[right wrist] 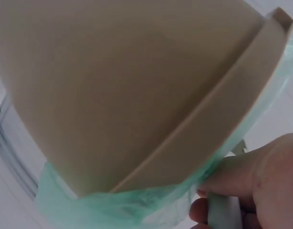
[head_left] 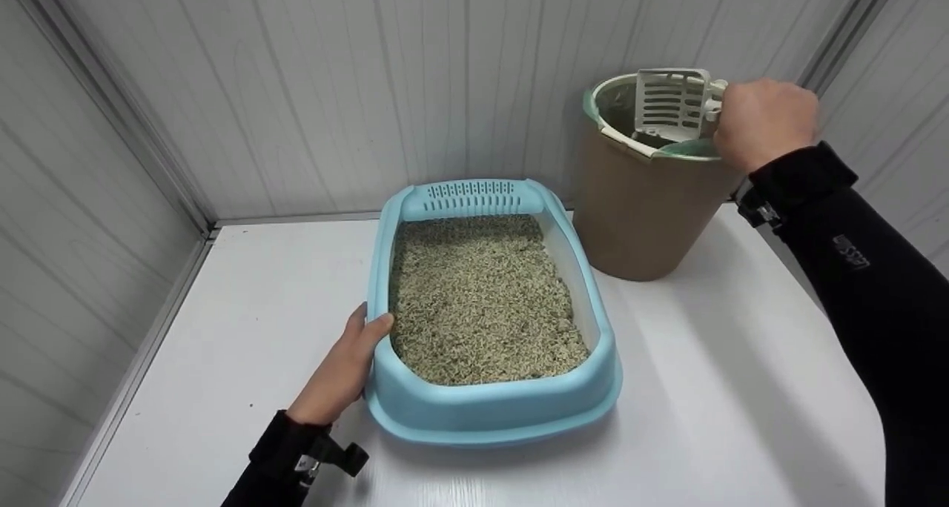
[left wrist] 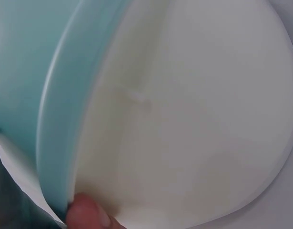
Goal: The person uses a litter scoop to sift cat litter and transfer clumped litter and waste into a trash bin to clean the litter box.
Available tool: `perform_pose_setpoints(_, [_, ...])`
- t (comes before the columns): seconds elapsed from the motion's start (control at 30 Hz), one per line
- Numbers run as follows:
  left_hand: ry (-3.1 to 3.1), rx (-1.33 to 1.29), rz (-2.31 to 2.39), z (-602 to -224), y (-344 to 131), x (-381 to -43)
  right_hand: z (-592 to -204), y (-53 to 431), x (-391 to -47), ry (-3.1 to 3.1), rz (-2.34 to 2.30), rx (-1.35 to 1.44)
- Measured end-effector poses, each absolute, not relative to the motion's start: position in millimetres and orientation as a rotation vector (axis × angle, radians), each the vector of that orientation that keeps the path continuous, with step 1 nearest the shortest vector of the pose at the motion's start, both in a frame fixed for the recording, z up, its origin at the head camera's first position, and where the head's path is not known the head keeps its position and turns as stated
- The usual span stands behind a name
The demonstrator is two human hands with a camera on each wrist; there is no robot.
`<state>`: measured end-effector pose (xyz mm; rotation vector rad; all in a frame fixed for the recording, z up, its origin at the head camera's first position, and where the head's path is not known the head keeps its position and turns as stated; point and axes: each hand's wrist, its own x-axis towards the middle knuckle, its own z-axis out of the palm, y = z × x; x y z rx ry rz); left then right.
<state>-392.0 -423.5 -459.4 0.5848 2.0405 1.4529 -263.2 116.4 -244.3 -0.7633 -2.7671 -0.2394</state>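
Note:
A light-blue litter box (head_left: pixel 497 414) filled with pale, grainy cat litter (head_left: pixel 482 299) sits on the white table. My left hand (head_left: pixel 337 373) grips its left side, thumb over the rim and fingers along the outer wall. The left wrist view shows a fingertip (left wrist: pixel 89 212) against the blue rim (left wrist: pixel 63 109). At the back right, my right hand (head_left: pixel 767 121) holds a white slotted litter scoop (head_left: pixel 671 103) by its handle (right wrist: pixel 223 210). The scoop's head stands on edge over the mouth of a brown bin (head_left: pixel 645 210).
A thin green bag (right wrist: pixel 103 210) lines the bin and folds over its rim. Grey panel walls (head_left: pixel 311 84) close in the back and sides. A few dark specks dot the white table (head_left: pixel 245 329) left of the box.

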Motion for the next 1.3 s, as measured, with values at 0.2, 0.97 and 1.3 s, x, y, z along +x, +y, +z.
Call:
perform_pose_setpoints(0.2, [2.024, 0.596, 1.451, -460, -424, -393, -260, 109, -265, -2.536, -0.525, -0.513])
perform_pose_setpoints(0.97, [2.02, 0.576, 1.482, -458, -427, -392, -246, 13, -261, -2.468, -0.104, -0.364])
perform_pose_setpoints(1.3, [2.015, 0.587, 1.489, -459, -423, -390, -311, -61, -284, -2.624, -0.413, 0.104])
